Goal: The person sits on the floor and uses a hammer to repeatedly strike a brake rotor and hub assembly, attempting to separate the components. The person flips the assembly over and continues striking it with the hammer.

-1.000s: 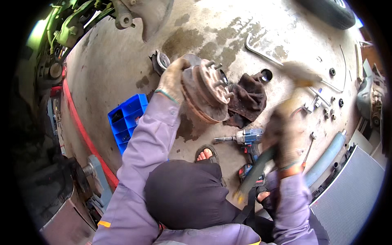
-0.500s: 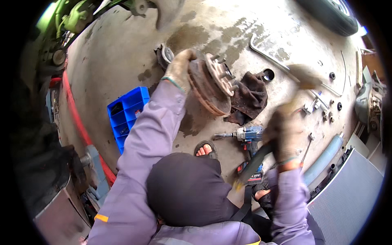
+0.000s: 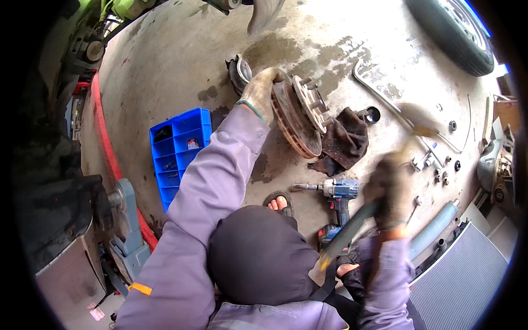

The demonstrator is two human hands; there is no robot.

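My left hand, in a work glove, is closed on the rim of a rusty brake disc, which stands tilted on its edge. A hub flange with protruding wheel studs sits on the disc's right side. My gloved right hand, blurred by motion, grips the dark handle of a hammer. The hammer's blurred head is raised beyond that hand, apart from the disc. A dark, dirty rag lies beside the disc. Nearer to me is a blue cordless impact wrench on the floor.
A blue compartment tray lies left of my forearm. To the right are a long bent bar, several sockets, a grey-blue tube and a radiator. A wheel lies far right; a red strap runs along the left.
The whole view has shifted, moving floor things slightly right in the picture. My left hand still holds the disc; my right hand still holds the hammer, blurred in both frames.
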